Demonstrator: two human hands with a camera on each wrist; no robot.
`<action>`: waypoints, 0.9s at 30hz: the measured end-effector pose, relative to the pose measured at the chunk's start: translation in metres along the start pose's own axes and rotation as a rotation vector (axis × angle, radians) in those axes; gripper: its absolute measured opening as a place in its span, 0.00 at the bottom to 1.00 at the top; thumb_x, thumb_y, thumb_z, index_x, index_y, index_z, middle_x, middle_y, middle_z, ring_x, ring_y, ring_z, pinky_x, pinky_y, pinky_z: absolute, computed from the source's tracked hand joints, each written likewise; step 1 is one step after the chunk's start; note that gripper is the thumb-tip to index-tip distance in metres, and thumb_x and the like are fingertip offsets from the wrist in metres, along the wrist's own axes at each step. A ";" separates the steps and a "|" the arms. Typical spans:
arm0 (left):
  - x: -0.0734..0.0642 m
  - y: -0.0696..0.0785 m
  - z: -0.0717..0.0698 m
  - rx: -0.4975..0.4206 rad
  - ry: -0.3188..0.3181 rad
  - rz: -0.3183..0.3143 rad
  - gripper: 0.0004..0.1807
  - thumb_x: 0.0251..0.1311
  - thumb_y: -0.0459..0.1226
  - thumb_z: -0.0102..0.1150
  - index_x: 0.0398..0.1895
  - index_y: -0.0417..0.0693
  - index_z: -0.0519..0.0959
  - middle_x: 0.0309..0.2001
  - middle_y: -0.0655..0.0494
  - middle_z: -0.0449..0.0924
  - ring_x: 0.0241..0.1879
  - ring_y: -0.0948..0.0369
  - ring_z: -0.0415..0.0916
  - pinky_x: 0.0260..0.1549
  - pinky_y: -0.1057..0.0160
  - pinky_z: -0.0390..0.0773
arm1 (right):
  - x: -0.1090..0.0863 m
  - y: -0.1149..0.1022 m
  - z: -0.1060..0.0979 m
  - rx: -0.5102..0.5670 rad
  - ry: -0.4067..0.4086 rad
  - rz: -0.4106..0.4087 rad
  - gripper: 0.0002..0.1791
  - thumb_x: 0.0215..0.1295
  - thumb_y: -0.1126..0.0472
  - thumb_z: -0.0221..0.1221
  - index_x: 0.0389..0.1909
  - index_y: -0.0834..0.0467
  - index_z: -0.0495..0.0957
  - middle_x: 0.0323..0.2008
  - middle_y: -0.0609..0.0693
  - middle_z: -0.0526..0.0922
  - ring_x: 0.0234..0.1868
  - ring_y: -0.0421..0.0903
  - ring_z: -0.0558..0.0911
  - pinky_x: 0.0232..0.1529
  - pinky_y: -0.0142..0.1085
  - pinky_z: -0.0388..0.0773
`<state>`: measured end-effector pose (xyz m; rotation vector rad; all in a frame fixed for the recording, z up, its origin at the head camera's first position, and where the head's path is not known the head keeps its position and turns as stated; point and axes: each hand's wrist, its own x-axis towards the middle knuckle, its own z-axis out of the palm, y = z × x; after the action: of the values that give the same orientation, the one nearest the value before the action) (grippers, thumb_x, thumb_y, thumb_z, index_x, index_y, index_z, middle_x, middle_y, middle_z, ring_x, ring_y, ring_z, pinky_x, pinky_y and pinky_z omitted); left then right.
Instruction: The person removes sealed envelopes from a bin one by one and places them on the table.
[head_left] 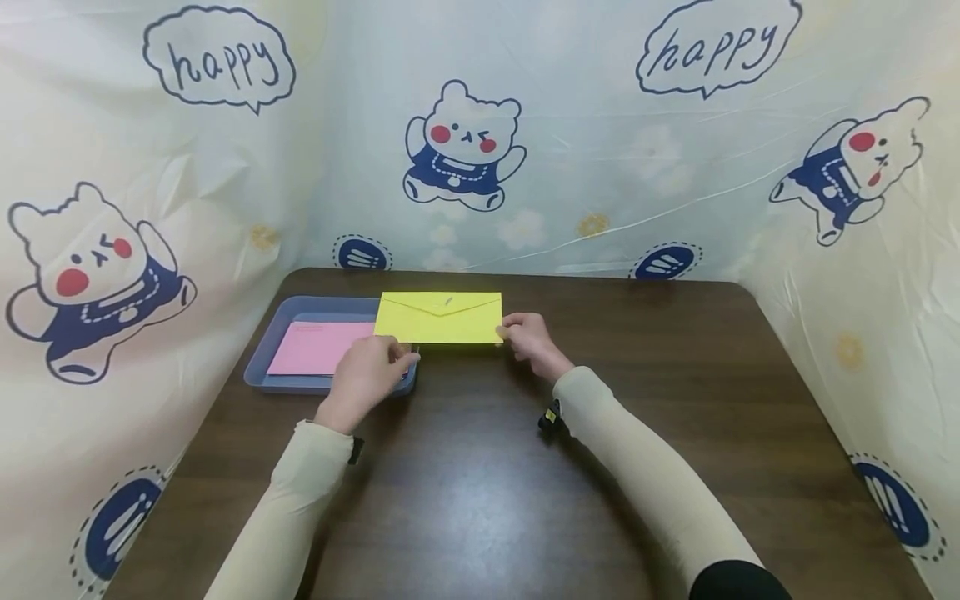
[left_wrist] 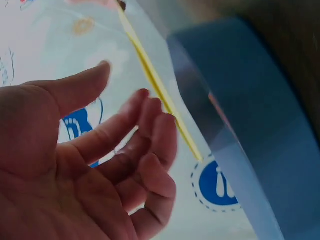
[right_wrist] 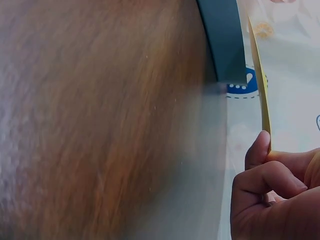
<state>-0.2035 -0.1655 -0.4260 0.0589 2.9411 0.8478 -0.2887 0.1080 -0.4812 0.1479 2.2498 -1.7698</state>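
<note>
A yellow envelope (head_left: 438, 325), flap side showing, is held off the table and partly over the right end of a blue-grey tray (head_left: 257, 367). My right hand (head_left: 532, 342) pinches its right edge between thumb and fingers; in the right wrist view the envelope (right_wrist: 261, 82) appears nearly edge-on. Close to the envelope's lower left corner is my left hand (head_left: 366, 372), above the tray's near right corner. The left wrist view shows that hand (left_wrist: 112, 155) with its thumb apart and fingers loosely bent, gripping nothing. A pink envelope (head_left: 318, 346) lies in the tray, its right part hidden.
The tray stands on the far left of a dark brown wooden table (head_left: 480, 483). A printed curtain (head_left: 570, 158) with bear drawings surrounds the table's back and sides. A small dark device (head_left: 551, 417) is worn at the right wrist.
</note>
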 end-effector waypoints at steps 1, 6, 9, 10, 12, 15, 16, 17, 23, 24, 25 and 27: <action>-0.001 0.001 0.004 0.017 -0.003 0.002 0.13 0.68 0.44 0.71 0.40 0.41 0.87 0.25 0.51 0.79 0.27 0.52 0.75 0.26 0.57 0.75 | 0.000 0.000 -0.001 0.000 0.000 -0.002 0.13 0.76 0.64 0.61 0.54 0.66 0.82 0.35 0.61 0.83 0.20 0.41 0.65 0.22 0.32 0.65; -0.005 0.003 0.023 0.076 0.014 0.021 0.13 0.62 0.43 0.76 0.35 0.42 0.85 0.22 0.52 0.77 0.24 0.53 0.74 0.22 0.57 0.73 | 0.001 0.000 -0.008 0.008 0.004 0.001 0.14 0.76 0.64 0.61 0.56 0.67 0.81 0.36 0.63 0.83 0.20 0.41 0.65 0.22 0.32 0.65; -0.006 0.003 0.030 0.092 0.024 0.023 0.13 0.61 0.42 0.78 0.35 0.40 0.85 0.21 0.52 0.77 0.22 0.54 0.74 0.22 0.58 0.73 | -0.001 0.000 -0.014 0.004 0.010 0.013 0.14 0.76 0.64 0.61 0.56 0.66 0.81 0.36 0.61 0.82 0.21 0.42 0.67 0.23 0.33 0.66; -0.006 0.003 0.032 0.097 0.029 0.025 0.13 0.61 0.41 0.77 0.35 0.40 0.85 0.21 0.52 0.77 0.22 0.54 0.74 0.21 0.58 0.74 | 0.000 0.001 -0.015 0.003 0.014 0.016 0.14 0.76 0.63 0.61 0.56 0.66 0.81 0.35 0.61 0.81 0.21 0.42 0.67 0.23 0.33 0.66; -0.006 0.003 0.034 0.110 0.039 0.025 0.11 0.62 0.40 0.76 0.33 0.40 0.86 0.21 0.53 0.77 0.21 0.54 0.74 0.21 0.57 0.74 | 0.000 0.002 -0.019 0.001 0.021 0.017 0.14 0.76 0.63 0.61 0.56 0.66 0.81 0.36 0.60 0.81 0.22 0.43 0.68 0.24 0.33 0.67; -0.005 0.001 0.035 0.127 0.049 0.022 0.09 0.64 0.38 0.74 0.32 0.41 0.88 0.20 0.53 0.78 0.21 0.54 0.74 0.20 0.57 0.74 | 0.000 0.003 -0.021 -0.002 0.024 0.015 0.14 0.77 0.63 0.60 0.56 0.66 0.81 0.38 0.62 0.82 0.23 0.43 0.68 0.25 0.33 0.67; -0.004 0.001 0.035 0.136 0.052 0.021 0.09 0.64 0.38 0.73 0.31 0.41 0.88 0.20 0.53 0.78 0.21 0.54 0.74 0.20 0.56 0.74 | 0.000 0.004 -0.022 -0.005 0.023 0.015 0.14 0.77 0.62 0.60 0.56 0.66 0.81 0.39 0.63 0.82 0.23 0.43 0.68 0.25 0.33 0.68; -0.003 0.000 0.036 0.146 0.056 0.021 0.08 0.64 0.38 0.72 0.31 0.41 0.89 0.20 0.53 0.78 0.22 0.54 0.74 0.21 0.56 0.74 | 0.000 0.005 -0.023 -0.007 0.021 0.016 0.14 0.77 0.62 0.60 0.56 0.66 0.81 0.40 0.64 0.82 0.23 0.43 0.68 0.25 0.34 0.68; -0.001 -0.002 0.037 0.198 0.075 0.023 0.12 0.65 0.37 0.69 0.23 0.45 0.86 0.19 0.53 0.77 0.23 0.51 0.75 0.23 0.51 0.76 | 0.004 0.009 -0.027 -0.008 0.016 0.017 0.15 0.78 0.61 0.60 0.57 0.65 0.80 0.40 0.64 0.81 0.24 0.43 0.68 0.26 0.34 0.68; -0.001 -0.002 0.037 0.199 0.076 0.023 0.12 0.65 0.36 0.69 0.22 0.45 0.85 0.19 0.53 0.77 0.23 0.51 0.75 0.23 0.50 0.76 | 0.004 0.010 -0.028 -0.008 0.017 0.017 0.15 0.78 0.61 0.60 0.57 0.65 0.80 0.40 0.63 0.81 0.24 0.43 0.68 0.26 0.34 0.68; -0.001 -0.002 0.038 0.200 0.075 0.021 0.13 0.65 0.36 0.68 0.20 0.46 0.84 0.19 0.53 0.77 0.24 0.51 0.75 0.23 0.50 0.76 | 0.005 0.010 -0.028 -0.008 0.017 0.015 0.15 0.78 0.61 0.60 0.57 0.65 0.80 0.39 0.62 0.81 0.24 0.43 0.68 0.26 0.34 0.68; -0.001 -0.002 0.038 0.199 0.075 0.013 0.14 0.65 0.36 0.68 0.19 0.47 0.84 0.19 0.53 0.77 0.24 0.51 0.75 0.24 0.49 0.76 | 0.005 0.010 -0.030 -0.003 0.013 0.013 0.15 0.77 0.62 0.60 0.57 0.66 0.80 0.37 0.60 0.82 0.23 0.43 0.67 0.26 0.34 0.68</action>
<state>-0.1994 -0.1466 -0.4589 0.0601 3.0890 0.5674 -0.2955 0.1386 -0.4852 0.1733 2.2552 -1.7636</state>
